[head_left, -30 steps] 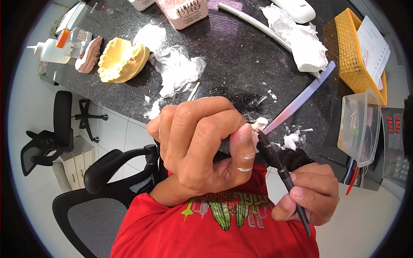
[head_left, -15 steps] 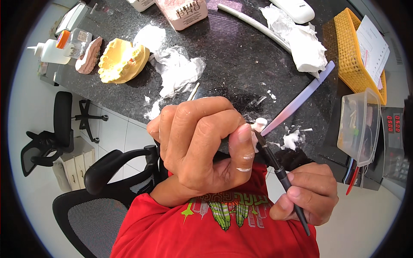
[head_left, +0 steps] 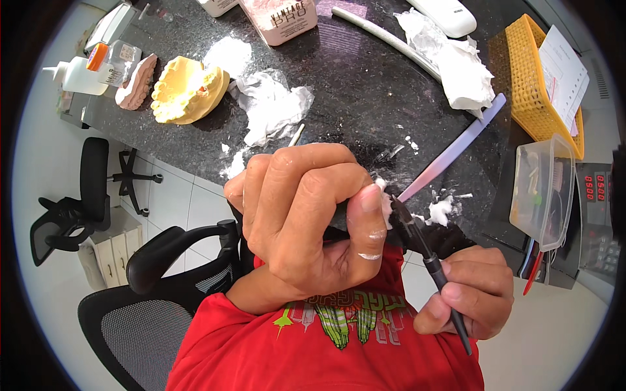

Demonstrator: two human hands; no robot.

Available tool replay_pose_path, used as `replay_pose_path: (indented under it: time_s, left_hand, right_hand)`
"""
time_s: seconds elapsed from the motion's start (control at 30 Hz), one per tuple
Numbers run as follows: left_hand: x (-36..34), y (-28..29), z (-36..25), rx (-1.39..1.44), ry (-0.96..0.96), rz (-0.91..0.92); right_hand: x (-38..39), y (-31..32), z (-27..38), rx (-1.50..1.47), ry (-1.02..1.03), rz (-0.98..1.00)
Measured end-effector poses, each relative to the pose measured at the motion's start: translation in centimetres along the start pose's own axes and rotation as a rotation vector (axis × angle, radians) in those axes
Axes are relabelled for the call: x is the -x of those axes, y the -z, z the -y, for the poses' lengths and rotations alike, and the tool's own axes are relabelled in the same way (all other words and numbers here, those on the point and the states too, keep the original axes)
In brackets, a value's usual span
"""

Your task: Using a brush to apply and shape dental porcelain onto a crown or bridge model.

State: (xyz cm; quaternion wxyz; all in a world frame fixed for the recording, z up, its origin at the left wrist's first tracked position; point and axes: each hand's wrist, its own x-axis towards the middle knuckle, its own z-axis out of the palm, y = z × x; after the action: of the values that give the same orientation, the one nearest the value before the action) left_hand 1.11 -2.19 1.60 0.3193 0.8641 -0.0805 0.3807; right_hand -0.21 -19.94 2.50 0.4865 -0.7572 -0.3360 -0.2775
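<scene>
Over a dark speckled table (head_left: pixel 365 98), two narrow grips hold a small white piece and a black tool.
The left hand (head_left: pixel 300 215) is curled, thumb and index finger pinched on the small white piece (head_left: pixel 386 205) beside the thumb tip; the right hand (head_left: pixel 479 293) holds the black tool (head_left: pixel 433 264) between thumb and fingers, its tip at the piece, contact uncertain. Dark lettering marks a pale pink container (head_left: pixel 280 16), fine print a paper sheet (head_left: pixel 564 72), and red digits glow on a display (head_left: pixel 596 187).
</scene>
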Motion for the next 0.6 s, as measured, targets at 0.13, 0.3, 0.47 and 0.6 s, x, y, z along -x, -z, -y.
replay_pose_path:
  time_s: [0.13,0.3,0.47,0.6]
  left_hand:
    - [0.2,-0.2,-0.1,-0.054,0.035,0.011]
    - [0.6,0.5,0.8,0.327,0.022,-0.259]
    - [1.0,1.8,2.5,0.294,-0.122,-0.103]
    - [1.6,2.4,2.2,0.321,-0.164,-0.104]
  right_hand:
    - [0.2,0.1,-0.2,-0.066,-0.033,-0.023]
    - [0.1,0.8,-0.5,-0.194,-0.16,-0.208]
    - [-0.2,1.3,-1.4,-0.153,-0.089,-0.034]
    - [-2.3,0.6,0.9,0.115,-0.138,0.151]
